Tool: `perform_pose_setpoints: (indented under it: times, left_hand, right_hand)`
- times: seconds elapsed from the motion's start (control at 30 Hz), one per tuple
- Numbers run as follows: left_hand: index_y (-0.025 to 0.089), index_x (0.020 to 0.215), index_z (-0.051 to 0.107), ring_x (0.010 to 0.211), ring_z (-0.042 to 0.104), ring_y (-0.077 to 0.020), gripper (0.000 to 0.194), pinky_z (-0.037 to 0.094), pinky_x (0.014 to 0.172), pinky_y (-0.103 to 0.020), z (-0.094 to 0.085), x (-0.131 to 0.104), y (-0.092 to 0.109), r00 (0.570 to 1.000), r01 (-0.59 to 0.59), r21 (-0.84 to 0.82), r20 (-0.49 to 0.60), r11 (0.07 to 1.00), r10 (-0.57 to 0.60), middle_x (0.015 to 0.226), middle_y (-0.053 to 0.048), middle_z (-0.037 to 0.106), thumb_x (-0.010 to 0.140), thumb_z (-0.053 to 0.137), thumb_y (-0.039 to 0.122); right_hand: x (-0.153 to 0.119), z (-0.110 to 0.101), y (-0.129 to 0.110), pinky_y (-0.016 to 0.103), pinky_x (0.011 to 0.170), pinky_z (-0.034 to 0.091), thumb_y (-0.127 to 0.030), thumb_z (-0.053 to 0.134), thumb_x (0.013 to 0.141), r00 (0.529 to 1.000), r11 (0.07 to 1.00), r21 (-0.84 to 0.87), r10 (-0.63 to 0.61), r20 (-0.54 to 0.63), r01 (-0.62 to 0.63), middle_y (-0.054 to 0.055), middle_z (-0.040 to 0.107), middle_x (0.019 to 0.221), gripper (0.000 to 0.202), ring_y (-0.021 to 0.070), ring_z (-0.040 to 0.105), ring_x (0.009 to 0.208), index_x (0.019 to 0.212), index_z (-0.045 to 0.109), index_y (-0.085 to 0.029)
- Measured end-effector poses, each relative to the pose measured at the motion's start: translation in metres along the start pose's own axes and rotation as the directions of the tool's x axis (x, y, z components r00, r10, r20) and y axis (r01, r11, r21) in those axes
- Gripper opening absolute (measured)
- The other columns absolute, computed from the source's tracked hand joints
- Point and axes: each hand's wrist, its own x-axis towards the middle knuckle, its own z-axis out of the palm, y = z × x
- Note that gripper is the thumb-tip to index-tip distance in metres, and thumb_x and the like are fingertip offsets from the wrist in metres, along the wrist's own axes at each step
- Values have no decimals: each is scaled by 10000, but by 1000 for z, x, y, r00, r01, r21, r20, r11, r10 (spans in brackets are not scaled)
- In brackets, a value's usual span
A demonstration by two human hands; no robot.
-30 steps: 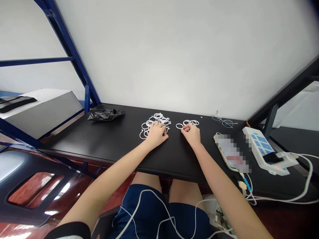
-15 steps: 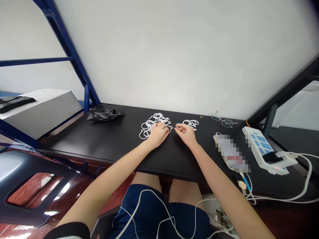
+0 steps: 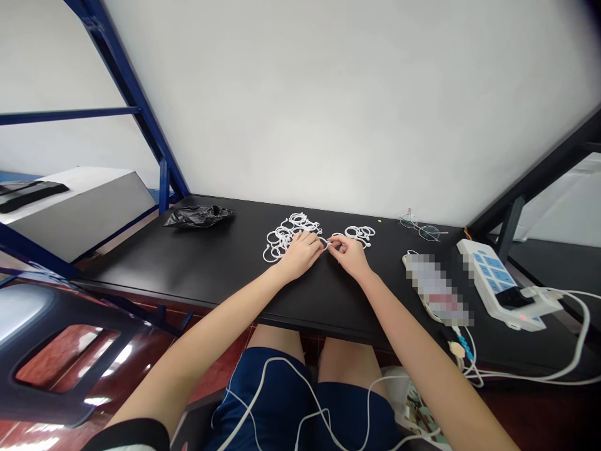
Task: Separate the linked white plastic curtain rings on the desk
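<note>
White rings, several of them, lie in a loose pile (image 3: 283, 233) on the black table (image 3: 211, 263). My left hand (image 3: 303, 252) is at the pile's right edge, fingers closed on a white ring (image 3: 323, 242) that shows between my hands. Just right of it, my right hand (image 3: 346, 252) pinches the near end of this ring between thumb and fingertips. Past my right hand lies a smaller group of white rings (image 3: 365, 232). The fingertips of both hands are close together but apart.
A crumpled black plastic bag (image 3: 200, 217) lies at the back left. To the right are eyeglasses (image 3: 428, 233), a phone (image 3: 436, 291) and a white power strip (image 3: 500, 285) with cables. White cords (image 3: 263, 382) hang over my lap.
My left hand has moved slightly right, and my right fingertips have shifted onto the ring's end. The dark tip seen at my right fingers before is no longer visible.
</note>
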Motion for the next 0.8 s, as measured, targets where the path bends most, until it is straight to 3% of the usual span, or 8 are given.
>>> perform_pose_setpoints:
  times: [0.27, 0.4, 0.6, 0.8]
  left_hand:
    - [179, 924, 581, 973, 479, -213, 253, 352, 887, -352, -2, 0, 1, 1000, -3, -9, 18, 1000, 3, 981, -71, 591, 996, 359, 277]
    - [178, 929, 581, 984, 475, -215, 265, 347, 894, -351, 0, 0, 0, 1000, -15, 18, 20, 1000, 15, 980, -74, 584, 1000, 347, 280]
    - [173, 931, 589, 1009, 467, -222, 252, 337, 919, -362, 3, 0, -1, 998, -49, 45, 33, 998, 47, 989, -76, 594, 994, 362, 262]
    - [170, 933, 597, 989, 479, -219, 278, 339, 926, -366, 4, 1, -2, 997, -66, 61, 44, 996, 63, 982, -73, 605, 999, 344, 264]
  right_hand:
    - [-1, -2, -2, 270, 541, 446, -264, 619, 750, 999, 999, 5, 48, 7, -48, 25, 706, 746, 117, 115, 544, 462, 827, 671, -192]
    - [0, -1, 2, 289, 598, 473, -233, 640, 740, 1000, 1000, -22, 8, -26, -8, 20, 688, 731, 75, 125, 565, 497, 791, 675, -190]
    - [2, 0, 5, 293, 629, 487, -193, 664, 707, 995, 997, -3, -73, -68, 73, 58, 696, 934, 27, 96, 568, 501, 700, 641, -179]
    - [0, 1, 5, 307, 574, 470, -238, 678, 707, 999, 999, 0, 49, -8, -49, -25, 598, 496, 49, 175, 604, 492, 738, 681, -200]
